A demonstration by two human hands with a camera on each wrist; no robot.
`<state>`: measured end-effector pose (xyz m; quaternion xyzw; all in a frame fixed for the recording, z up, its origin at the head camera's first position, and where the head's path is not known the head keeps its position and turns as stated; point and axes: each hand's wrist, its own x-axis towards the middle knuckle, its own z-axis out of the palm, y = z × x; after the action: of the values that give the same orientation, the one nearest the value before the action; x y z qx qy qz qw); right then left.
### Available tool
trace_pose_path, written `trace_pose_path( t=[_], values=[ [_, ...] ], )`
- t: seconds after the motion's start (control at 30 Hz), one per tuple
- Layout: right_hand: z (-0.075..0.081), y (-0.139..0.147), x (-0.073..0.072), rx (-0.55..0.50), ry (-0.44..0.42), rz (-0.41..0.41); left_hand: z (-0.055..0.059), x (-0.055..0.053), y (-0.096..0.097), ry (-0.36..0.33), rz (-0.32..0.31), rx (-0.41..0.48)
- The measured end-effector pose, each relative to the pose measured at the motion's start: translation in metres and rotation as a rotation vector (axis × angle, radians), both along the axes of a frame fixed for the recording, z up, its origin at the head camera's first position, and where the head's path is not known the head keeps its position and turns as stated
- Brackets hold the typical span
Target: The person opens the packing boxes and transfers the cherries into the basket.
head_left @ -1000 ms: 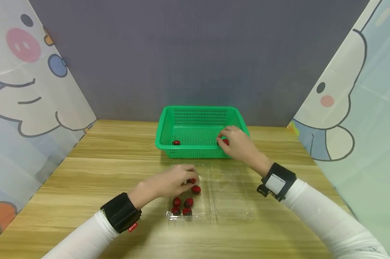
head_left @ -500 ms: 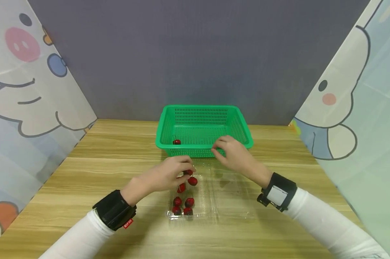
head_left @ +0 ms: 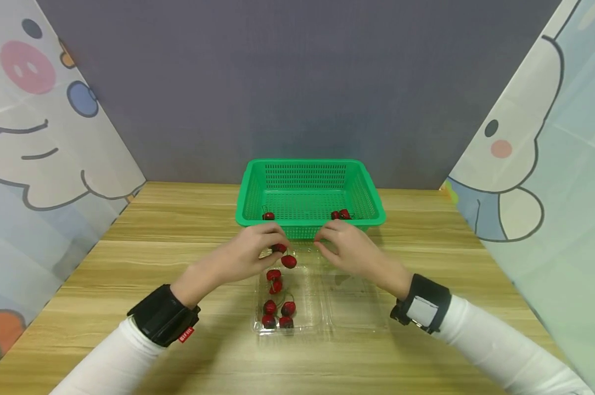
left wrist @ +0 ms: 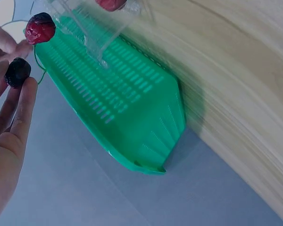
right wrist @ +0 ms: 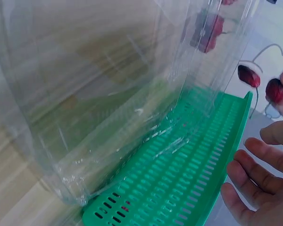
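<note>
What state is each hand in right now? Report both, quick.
Left hand: closed, pinching a cherry, with a second cherry hanging beside it.
Right hand: open, fingers loosely curved, holding nothing.

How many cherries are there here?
11 cherries visible: three in the green basket (one left, two right), one in the left hand, one dangling beside it, and six in the left half of the clear container. Others may be hidden.

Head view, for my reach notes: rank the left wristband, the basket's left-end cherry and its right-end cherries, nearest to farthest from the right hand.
1. Right-end cherries: just beyond the right hand.
2. Left-end cherry: across the basket.
3. Left wristband: lower left.
</note>
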<state>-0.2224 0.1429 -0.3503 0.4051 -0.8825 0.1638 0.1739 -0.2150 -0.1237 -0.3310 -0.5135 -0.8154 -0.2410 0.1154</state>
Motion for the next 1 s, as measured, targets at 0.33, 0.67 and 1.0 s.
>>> trace_pose_path(
  t=[0.33, 0.67, 1.0],
  values=[
    [-0.004, -0.009, 0.015, 0.030, -0.010, 0.102, 0.007, -0.007, -0.002, 0.085, 0.061, 0.073],
    [-0.009, -0.026, 0.031, 0.127, -0.029, 0.210, 0.008, -0.012, -0.003, 0.127, 0.086, 0.114],
    [-0.011, -0.032, 0.038, 0.246, -0.091, 0.228, 0.005, -0.016, -0.002, 0.141, 0.111, 0.132]
  ],
)
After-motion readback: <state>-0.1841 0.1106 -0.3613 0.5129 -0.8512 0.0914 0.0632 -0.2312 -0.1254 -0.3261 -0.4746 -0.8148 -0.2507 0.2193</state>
